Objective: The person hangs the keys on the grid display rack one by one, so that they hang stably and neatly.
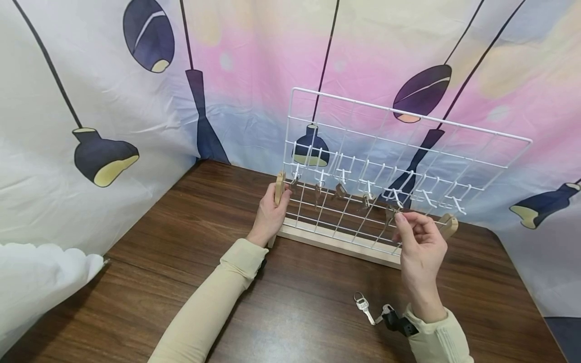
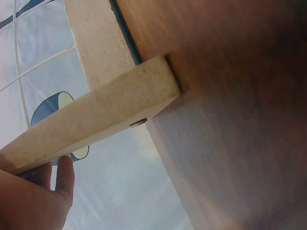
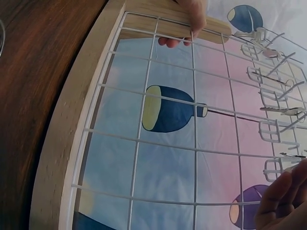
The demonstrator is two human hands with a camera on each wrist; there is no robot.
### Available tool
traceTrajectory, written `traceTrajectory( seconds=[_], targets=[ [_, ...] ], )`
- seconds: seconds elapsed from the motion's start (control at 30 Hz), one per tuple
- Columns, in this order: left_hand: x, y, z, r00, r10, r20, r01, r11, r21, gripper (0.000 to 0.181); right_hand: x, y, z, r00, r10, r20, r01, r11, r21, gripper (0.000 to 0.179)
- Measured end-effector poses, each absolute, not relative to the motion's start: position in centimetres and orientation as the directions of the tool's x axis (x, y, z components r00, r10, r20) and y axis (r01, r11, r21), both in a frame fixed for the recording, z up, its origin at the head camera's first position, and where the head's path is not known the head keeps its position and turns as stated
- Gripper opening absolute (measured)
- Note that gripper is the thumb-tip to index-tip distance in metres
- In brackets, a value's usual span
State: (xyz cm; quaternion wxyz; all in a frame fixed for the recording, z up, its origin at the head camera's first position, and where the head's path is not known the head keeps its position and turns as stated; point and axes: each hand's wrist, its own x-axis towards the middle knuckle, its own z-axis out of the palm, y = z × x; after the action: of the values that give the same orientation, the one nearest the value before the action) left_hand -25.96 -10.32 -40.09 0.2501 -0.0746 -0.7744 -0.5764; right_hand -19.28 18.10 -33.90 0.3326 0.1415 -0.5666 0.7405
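Work at the far side of a dark wood-grain table. A white wire rack stands there, leaning slightly, set along a pale wooden base, its left end nearer the middle of the table, its other end off to the right.

Left hand: grasping the left wooden post of the rack, thumb on the near side. The left wrist view has the fingers against that pale upright, the base running away from its foot.

Right hand: raised in front of the right part of the rack, thumb and forefinger brought together, pinching the pinched key at the fifth hook counted from the left. Exact contact of the fingertips with its ring too small to tell. Remaining fingers curled in. Right wooden post just behind and to the right of this hand.

White hooks in one row across the rack, seven in all. Hanging keys on the first four from the left, dangling before the wires.

On the table, near side of the rack and toward the right: a loose key with a ring, lying flat, and a second key just beside it, close to the black strap at the right wrist. Pale sleeves on both arms.

Far and left: a pastel curtain printed with dark hanging lamps. Near left, a white scalloped cloth at the table's edge
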Motion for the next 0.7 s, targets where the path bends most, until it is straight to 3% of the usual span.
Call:
traceTrajectory(
  seconds=[0.2, 0.47, 0.7],
  targets=[
    [-26.0, -10.4, -40.2, -0.867, -0.165, 0.470, 0.402, 0.326, 0.856, 0.030, -19.2, 18.6, -34.2, -0.761, 0.286, 0.583, -0.628, -0.098, -0.772, 0.013],
    [-26.1, -10.4, -40.2, -0.866, -0.159, 0.474, 0.409, 0.320, 0.855, 0.030, -18.6, 19.6, -34.7, -0.844, 0.136, 0.519, -0.510, 0.097, -0.855, 0.011],
    [-26.0, -10.4, -40.2, -0.869, -0.165, 0.466, 0.399, 0.323, 0.858, 0.031, -17.0, 19.1, -34.2, -0.890, 0.090, 0.446, -0.416, 0.237, -0.878, 0.007]
  ],
)
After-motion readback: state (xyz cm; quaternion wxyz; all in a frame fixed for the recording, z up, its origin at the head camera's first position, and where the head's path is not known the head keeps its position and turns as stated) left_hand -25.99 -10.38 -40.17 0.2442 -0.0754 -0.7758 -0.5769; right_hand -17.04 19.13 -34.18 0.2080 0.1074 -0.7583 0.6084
